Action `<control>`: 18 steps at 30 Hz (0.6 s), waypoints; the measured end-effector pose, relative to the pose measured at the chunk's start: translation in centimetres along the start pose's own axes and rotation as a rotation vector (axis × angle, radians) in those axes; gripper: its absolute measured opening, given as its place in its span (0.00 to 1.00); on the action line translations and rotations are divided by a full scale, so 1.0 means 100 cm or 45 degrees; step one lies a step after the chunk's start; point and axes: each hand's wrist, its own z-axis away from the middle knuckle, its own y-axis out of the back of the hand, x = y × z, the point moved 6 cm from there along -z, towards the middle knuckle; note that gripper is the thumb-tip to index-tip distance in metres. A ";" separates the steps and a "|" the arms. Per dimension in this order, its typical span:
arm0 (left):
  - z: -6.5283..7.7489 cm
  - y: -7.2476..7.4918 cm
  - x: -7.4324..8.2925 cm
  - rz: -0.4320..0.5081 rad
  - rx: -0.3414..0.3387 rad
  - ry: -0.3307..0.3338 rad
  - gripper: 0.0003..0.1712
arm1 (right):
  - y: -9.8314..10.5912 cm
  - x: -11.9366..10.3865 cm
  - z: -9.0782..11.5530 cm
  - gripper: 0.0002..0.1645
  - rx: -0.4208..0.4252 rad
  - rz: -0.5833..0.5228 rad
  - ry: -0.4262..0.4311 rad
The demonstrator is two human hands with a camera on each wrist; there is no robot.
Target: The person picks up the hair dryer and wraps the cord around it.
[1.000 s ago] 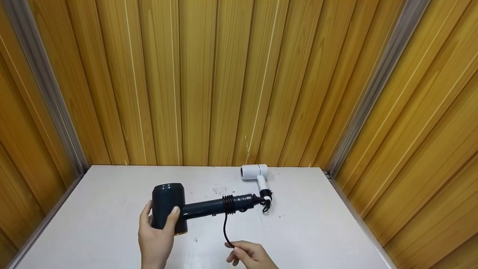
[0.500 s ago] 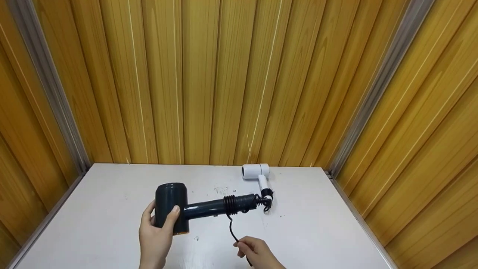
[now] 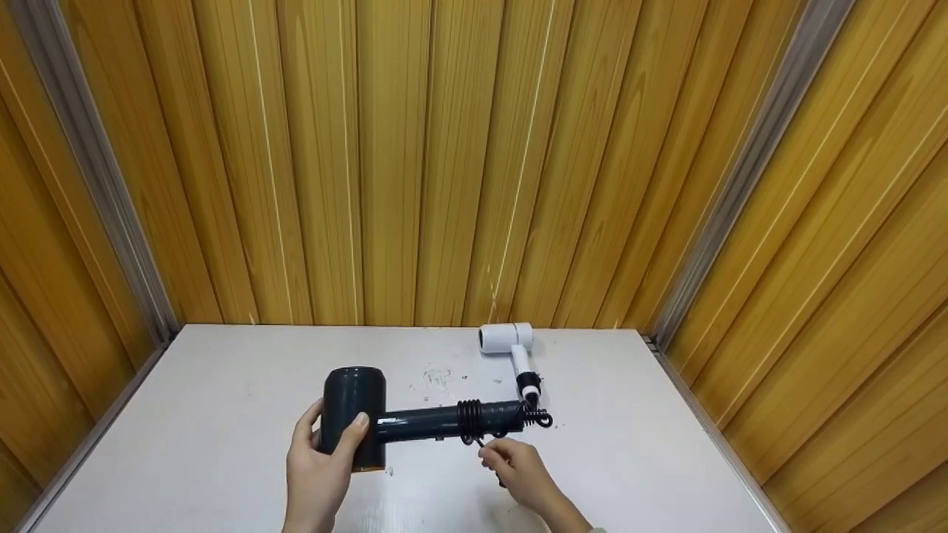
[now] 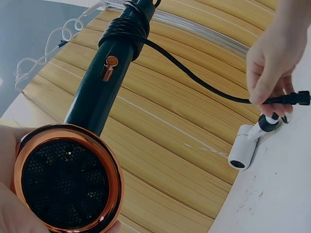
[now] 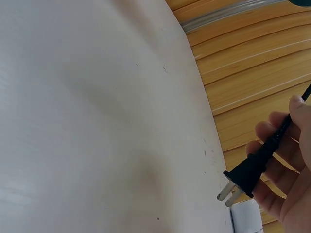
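Note:
My left hand (image 3: 320,466) grips the barrel of a dark green hair dryer (image 3: 354,400), thumb across its near side, and holds it above the table. Its handle (image 3: 418,423) points right, with a black cord (image 3: 469,420) wound round it in several turns. A copper ring frames the dryer's mesh grille (image 4: 65,184) in the left wrist view. Below the handle's end, my right hand (image 3: 522,470) pinches the loose end of the cord between thumb and fingers. The two-pin plug (image 5: 248,172) sticks out past those fingers in the right wrist view.
A smaller white hair dryer (image 3: 500,339) lies at the back of the white table (image 3: 244,414), a black cord bundled at its handle. Wood-patterned panels (image 3: 392,163) rise behind and at both sides. A white coiled cord (image 4: 46,53) shows in the left wrist view.
The green hair dryer and my left hand have shifted slightly right and down. My right hand has moved right and up along the cord, nearer the handle, its grip now close to the plug.

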 end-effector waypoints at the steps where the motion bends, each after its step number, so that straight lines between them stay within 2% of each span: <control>1: 0.000 -0.001 0.000 -0.005 -0.007 0.010 0.49 | 0.004 0.000 -0.002 0.14 0.024 0.021 -0.003; 5: 0.002 -0.003 0.000 -0.008 -0.038 0.025 0.48 | 0.019 -0.005 -0.010 0.12 0.118 0.126 -0.001; 9: 0.005 -0.005 0.000 -0.002 -0.067 0.001 0.46 | 0.028 -0.014 -0.015 0.10 0.159 0.197 -0.001; 13: 0.007 -0.008 0.002 0.005 -0.109 -0.054 0.45 | 0.035 -0.025 -0.021 0.10 0.243 0.192 0.086; 14: 0.007 -0.009 0.002 0.001 -0.121 -0.062 0.45 | 0.037 -0.034 -0.021 0.11 0.264 0.183 0.138; 18: 0.008 -0.011 0.001 -0.025 -0.169 -0.050 0.45 | 0.049 -0.045 -0.023 0.14 0.341 0.201 0.225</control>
